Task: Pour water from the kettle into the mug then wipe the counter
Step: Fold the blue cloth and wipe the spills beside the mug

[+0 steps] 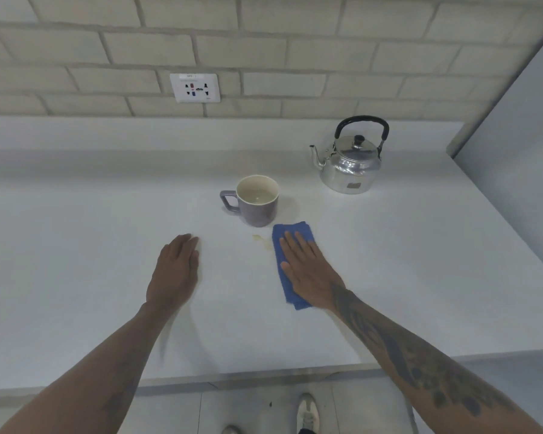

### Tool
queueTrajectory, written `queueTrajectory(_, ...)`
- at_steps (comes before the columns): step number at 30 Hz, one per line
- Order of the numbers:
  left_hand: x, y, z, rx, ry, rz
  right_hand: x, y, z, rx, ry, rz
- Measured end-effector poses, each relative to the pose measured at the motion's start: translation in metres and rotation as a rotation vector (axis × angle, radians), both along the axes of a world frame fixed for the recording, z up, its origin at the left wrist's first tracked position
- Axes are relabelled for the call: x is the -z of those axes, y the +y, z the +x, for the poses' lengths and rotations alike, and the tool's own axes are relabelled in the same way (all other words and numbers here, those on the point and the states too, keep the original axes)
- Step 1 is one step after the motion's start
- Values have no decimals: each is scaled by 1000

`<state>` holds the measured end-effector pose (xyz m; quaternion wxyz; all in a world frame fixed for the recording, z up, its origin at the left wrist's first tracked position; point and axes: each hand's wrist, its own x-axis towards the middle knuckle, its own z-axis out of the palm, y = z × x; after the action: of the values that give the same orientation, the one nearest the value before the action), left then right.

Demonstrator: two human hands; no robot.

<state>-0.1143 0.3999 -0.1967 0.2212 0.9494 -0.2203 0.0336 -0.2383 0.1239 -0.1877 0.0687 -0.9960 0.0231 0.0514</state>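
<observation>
Just left of your right hand (308,270), pressed flat and open on the blue cloth (290,264), a small spill (261,240) sits near the mug (257,200). Cloth runs near-to-far; sweep left. Your left hand (176,270) rests open on the table (76,245).

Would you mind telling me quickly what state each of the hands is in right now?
Left hand: open, flat over the counter, holding nothing.
Right hand: open, palm pressed flat on the blue cloth, not gripping it.
</observation>
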Motion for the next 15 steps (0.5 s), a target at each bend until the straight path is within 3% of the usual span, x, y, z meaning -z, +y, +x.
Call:
queueTrajectory(3,1,1,1,-11,-3,-6,-1,-15,-48,-108,-27,38)
queueTrajectory(6,1,1,0,-15,-7,-19,-1,-57,-58,0,-43,-16)
queueTrajectory(12,-1,1,0,-12,-29,-14,-1,-81,25,382,-36,1)
queueTrajectory(15,-1,1,-1,-8,-20,-10,1,-46,55,334,-29,-25)
